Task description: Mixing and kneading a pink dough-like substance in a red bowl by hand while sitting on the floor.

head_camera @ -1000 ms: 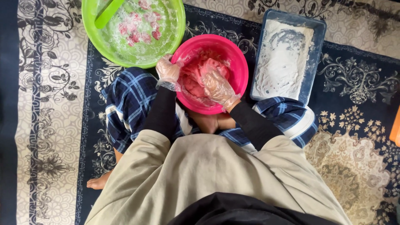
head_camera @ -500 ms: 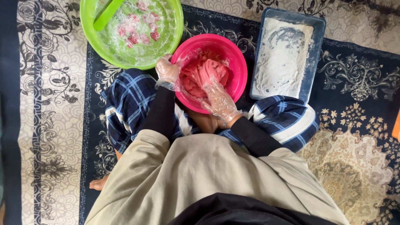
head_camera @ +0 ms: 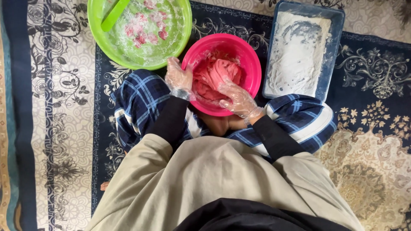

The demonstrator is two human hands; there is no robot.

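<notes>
**Slippery meat, a propped bowl and a carpet close below**

The round pink plastic bowl [head_camera: 222, 73] rests at the person's crossed legs in blue checked cloth [head_camera: 141, 102], not flat on the patterned carpet [head_camera: 64, 107]. The left hand [head_camera: 177, 79], in a thin clear glove, curls its fingers [head_camera: 173, 66] over the bowl's near-left rim, holding it. The right hand [head_camera: 237, 97], gloved too, has its fingers [head_camera: 227, 85] bent down onto the heap of raw pink-red meat [head_camera: 216, 77] inside the bowl; whether they grip a piece or only press on it I cannot tell.

The likeliest trouble is the bowl tipping toward the lap if the right fingers push hard while the left fingers slip on the wet rim. Meat lifted from under the fingers could slide out of the slick glove and fall on the cloth or carpet. Just beyond the left fingers sits the round green plastic bowl [head_camera: 180, 42] of floured pieces; beyond the right fingers, the blue rectangular tray of white flour [head_camera: 336, 38]. A loose drip between them would soil the carpet.
</notes>
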